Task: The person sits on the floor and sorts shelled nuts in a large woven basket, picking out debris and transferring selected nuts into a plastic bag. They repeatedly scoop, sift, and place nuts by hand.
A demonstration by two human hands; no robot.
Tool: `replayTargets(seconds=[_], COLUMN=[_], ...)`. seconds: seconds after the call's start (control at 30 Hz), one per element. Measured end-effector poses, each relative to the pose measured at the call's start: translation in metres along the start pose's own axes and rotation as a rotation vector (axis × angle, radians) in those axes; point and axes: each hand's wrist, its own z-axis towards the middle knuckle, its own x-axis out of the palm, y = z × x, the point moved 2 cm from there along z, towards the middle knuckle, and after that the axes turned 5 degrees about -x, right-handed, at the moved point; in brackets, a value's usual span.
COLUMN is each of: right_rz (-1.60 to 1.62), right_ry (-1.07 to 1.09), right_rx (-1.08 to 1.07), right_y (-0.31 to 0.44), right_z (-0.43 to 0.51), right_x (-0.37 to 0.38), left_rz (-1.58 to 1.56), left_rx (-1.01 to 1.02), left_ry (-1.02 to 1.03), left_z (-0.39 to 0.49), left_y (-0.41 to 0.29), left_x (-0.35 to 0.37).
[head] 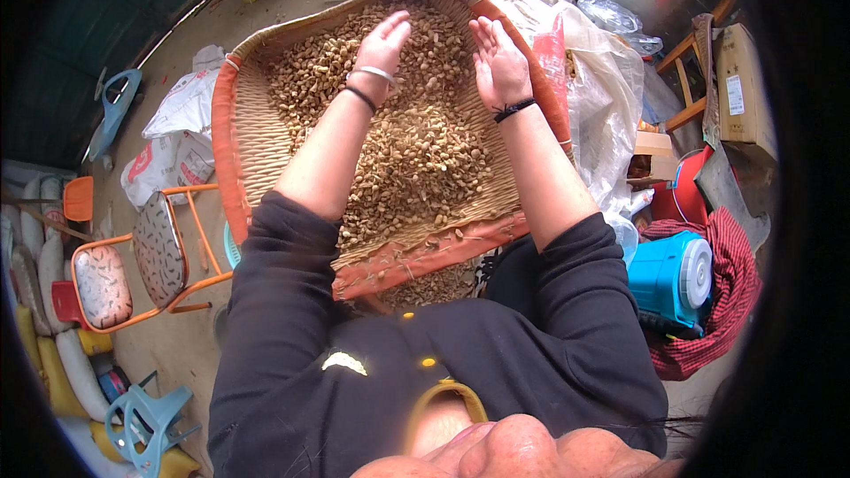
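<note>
A large woven winnowing basket (265, 156) with an orange-red cloth rim lies in front of me, heaped with unshelled peanuts (418, 162). Over the far part of the heap is my left hand (382, 50), a metal bangle and a dark band at its wrist, its palm turned inward. My right hand (498, 66), with a black cord bracelet, is near the basket's right rim, palm facing the other hand. Neither hand grips anything. Whether the fingertips touch the peanuts cannot be told. Small debris (431, 287) shows below the near rim.
White plastic sacks (601, 99) crowd the basket's right and far sides. An orange-framed chair (159, 252) and printed sacks (176, 159) are at left. A blue container (664, 279), red checked cloth (734, 292) and cardboard box (740, 86) are at right.
</note>
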Motion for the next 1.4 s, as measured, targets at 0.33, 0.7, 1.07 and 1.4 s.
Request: replayTargets(seconds=[0.33,0.7,1.07,1.4], right_rz=[0.234,0.204,0.189,0.156], right_ry=[-0.079,-0.141,-0.119,-0.092], right_rx=[0.12,0.122,0.108,0.137], right_y=[0.02,0.01,0.02,0.007], right_z=[-0.093,-0.098,-0.093,-0.093], right_x=[-0.027,-0.026,-0.026,-0.025], left_rz=[1.36,1.899,1.153,1.042], left_rx=[0.768,0.701,0.476,0.079], left_ry=[0.493,0.376,-0.043,-0.056], left_z=[-0.035,0.0,-0.021,-0.045], left_y=[0.039,0.017,0.005,0.071], left_x=[0.027,0.006,-0.043,-0.03])
